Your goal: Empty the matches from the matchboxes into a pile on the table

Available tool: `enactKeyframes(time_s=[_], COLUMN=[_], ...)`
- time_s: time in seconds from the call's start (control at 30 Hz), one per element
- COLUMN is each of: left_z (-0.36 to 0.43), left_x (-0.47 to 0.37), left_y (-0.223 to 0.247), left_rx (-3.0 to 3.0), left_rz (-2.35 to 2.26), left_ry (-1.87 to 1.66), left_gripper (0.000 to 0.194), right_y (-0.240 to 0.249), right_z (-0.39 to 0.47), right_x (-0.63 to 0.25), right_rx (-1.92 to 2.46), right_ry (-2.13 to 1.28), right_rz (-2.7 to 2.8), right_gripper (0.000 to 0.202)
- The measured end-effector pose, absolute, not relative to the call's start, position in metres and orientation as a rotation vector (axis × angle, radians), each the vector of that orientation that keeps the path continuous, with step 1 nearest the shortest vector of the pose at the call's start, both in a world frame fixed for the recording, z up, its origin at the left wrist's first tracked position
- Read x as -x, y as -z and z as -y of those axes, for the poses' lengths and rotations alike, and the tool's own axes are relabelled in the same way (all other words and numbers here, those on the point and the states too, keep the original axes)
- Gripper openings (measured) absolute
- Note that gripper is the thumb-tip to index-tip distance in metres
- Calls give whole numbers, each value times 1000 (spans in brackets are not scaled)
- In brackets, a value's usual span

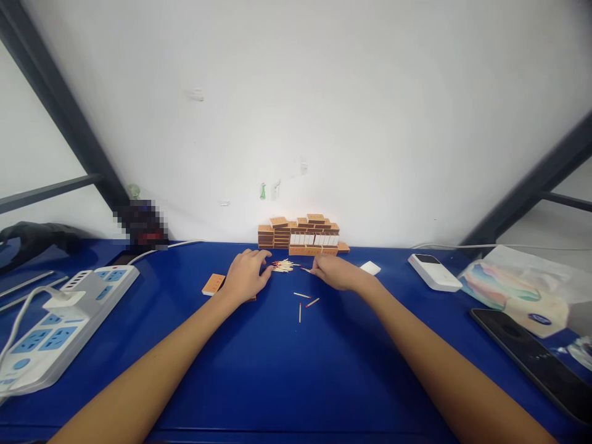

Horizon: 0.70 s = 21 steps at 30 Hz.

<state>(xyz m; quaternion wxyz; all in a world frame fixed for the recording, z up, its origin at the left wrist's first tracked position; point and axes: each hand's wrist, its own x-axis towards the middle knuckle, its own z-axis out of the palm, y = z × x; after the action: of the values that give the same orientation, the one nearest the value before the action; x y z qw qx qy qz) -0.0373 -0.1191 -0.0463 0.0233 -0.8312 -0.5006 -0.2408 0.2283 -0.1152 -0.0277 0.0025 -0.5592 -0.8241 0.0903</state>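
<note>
A heap of red-tipped matches lies on the blue tabletop. Just left of the heap is my left hand, its fingers apart and nothing held in them. My right hand pinches one match by its plain end, with the head pointing left toward the heap. Nearer to me, three loose matches lie with their heads close together. Behind the heap, a stack of orange matchboxes stands against the wall. Another matchbox lies left of my left hand, which partly hides a further one.
A white power strip with a plugged-in cable lies on the left. To the right are a white device with a dark screen, a plastic packet and a black phone. A small white object sits behind my right wrist.
</note>
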Motion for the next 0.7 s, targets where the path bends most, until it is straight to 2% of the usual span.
enactKeyframes(time_s=[0.2,0.5,0.7], left_z=[119,122,120], left_x=[38,37,38], left_y=[46,42,44], left_rx=[2568,2556,2549], left_rz=[1550,1571,1539], left_ry=[717,704,679], left_gripper=[27,26,28], right_y=[31,42,47], right_z=[113,109,105], right_x=[-226,-221,-222], right_rx=[1713,1554,1492], right_ry=[-235,-217,-191], right_rz=[2566,2499,2478], right_gripper=[23,10,9])
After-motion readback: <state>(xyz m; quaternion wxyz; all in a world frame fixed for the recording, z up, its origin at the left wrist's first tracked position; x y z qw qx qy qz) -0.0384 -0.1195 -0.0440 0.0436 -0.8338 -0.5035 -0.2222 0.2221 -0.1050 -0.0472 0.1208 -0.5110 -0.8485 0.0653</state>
